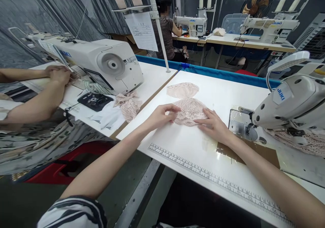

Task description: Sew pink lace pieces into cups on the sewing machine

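A pink lace piece [190, 110] with a scalloped lower edge lies on the white table, between my two hands. My left hand [164, 115] is at its left edge, thumb and fingers closed on the lace. My right hand [212, 123] rests at the right edge with its fingers spread, the fingertips touching the lace. Just beyond, a second pale lace piece [182, 90] lies flat, touched by neither hand.
At right stands a sewing machine [291, 103] with more lace [302, 141] beside it. A ruler scale [208, 175] runs along the table's front edge [177, 160]. At left, a co-worker's hands [59, 74] are at another machine [101, 64]. Another person [166, 35] sits behind.
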